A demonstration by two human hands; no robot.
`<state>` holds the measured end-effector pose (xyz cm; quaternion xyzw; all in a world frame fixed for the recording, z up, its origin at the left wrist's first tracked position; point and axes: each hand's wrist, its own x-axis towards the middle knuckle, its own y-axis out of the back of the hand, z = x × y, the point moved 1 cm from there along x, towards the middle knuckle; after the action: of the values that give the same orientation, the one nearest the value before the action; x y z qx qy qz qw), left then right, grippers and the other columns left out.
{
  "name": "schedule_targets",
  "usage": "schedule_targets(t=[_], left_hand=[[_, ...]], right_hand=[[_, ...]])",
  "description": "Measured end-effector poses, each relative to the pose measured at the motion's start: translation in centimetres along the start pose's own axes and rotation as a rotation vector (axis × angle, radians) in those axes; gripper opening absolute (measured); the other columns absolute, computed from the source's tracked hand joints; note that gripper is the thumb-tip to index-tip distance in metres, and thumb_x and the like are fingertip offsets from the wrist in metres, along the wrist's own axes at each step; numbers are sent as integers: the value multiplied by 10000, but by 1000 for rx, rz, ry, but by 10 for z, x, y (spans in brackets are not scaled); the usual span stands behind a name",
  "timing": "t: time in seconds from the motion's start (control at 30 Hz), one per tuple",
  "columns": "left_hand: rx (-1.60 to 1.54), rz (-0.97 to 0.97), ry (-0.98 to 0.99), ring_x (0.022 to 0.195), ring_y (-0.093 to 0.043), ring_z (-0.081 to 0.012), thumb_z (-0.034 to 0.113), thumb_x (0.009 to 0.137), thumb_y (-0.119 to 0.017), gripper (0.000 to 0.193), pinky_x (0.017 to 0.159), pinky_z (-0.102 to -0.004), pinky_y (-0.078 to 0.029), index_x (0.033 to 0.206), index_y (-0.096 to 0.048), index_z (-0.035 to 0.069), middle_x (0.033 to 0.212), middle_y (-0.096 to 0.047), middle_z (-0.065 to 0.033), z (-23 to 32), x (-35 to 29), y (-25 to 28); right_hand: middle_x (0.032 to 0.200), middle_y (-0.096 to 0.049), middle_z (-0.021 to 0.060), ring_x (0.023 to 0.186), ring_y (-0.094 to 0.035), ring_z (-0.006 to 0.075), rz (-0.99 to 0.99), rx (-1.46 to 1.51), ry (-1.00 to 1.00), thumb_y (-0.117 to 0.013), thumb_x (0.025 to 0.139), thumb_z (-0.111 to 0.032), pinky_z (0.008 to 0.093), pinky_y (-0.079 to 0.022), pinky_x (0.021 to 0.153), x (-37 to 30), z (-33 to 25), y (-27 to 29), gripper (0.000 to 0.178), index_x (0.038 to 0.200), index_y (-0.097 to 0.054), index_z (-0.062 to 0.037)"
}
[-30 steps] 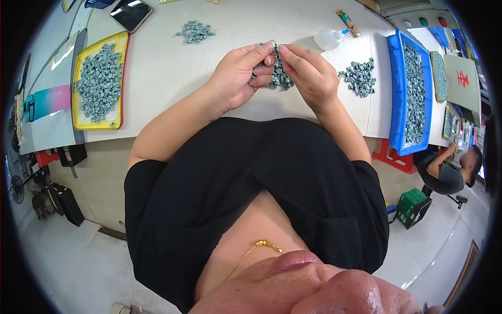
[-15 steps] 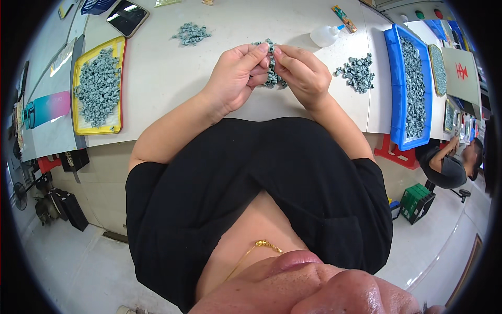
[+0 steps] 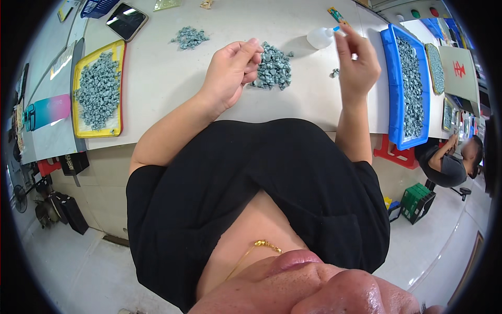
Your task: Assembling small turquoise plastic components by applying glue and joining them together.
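My left hand (image 3: 232, 68) is raised at the left edge of a central pile of small grey-green pieces (image 3: 274, 68). Its thumb presses against the curled forefinger; whatever is pinched there is too small to make out. To the right, my right hand (image 3: 360, 65) hangs over the table, somewhat blurred, thumb and forefinger tips drawn close together, and I cannot make out what is between them. It covers most of a second group of pieces, of which a few pieces (image 3: 334, 73) show beside the wrist.
A yellow tray (image 3: 122, 78) of pieces lies left, a blue bin (image 3: 393, 89) of them right. A small heap (image 3: 189, 37), a phone (image 3: 127, 21), a white squeeze bottle (image 3: 319, 38) and a pink-and-teal bottle (image 3: 52, 111) are around. Another person (image 3: 447, 165) sits far right.
My hands were together over the central pile, fingertips meeting at a small piece. My right hand has swung away to the right, uncovering the pile; my left has barely moved.
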<state>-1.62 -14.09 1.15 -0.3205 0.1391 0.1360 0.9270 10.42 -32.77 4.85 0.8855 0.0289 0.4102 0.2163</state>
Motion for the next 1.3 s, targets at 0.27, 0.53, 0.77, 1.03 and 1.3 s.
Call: schedule_targets(t=[0.27,0.53,0.77,1.03,1.3], left_hand=[[-109,-45,184,644,-438,-79,102,944,-448,160,521,-206,-376,1050,-539,25,833,-539,-24,-6,-1,-7],[-162,-134,141,614,-383,-61,158,969,-473,170,515,-198,-342,983,-553,9,805,-516,-14,-4,-4,-4],[-187,-141,130,627,-389,-57,130,970,-465,221,538,-185,-354,1109,-560,-12,831,-495,-7,-7,-1,-2],[-231,-142,111,645,-399,-66,101,947,-506,166,536,-189,-348,1068,-561,2,869,-537,-45,-13,1,-2],[-276,-170,117,671,-422,-76,125,940,-528,261,570,-198,-365,1163,-565,-5,871,-545,-34,-17,3,-1]], right_hand=[[1169,-588,100,1048,-558,224,-340,-35,-352,-784,715,-136,331,-459,837,-16,56,2,594,1223,-487,-47],[989,-599,94,908,-618,171,-426,236,-504,-562,912,-82,279,-476,809,-19,48,-13,283,1164,-489,26],[1087,-538,120,938,-608,192,-425,507,-522,-488,950,-103,300,-482,836,-17,30,-10,345,1263,-393,6],[1079,-561,120,972,-570,178,-449,387,-388,-651,805,41,290,-476,829,-27,12,-15,533,1273,-408,-32],[1017,-601,114,925,-599,204,-494,372,-274,-701,768,-1,301,-475,811,-29,-5,-13,426,1151,-517,-23]])
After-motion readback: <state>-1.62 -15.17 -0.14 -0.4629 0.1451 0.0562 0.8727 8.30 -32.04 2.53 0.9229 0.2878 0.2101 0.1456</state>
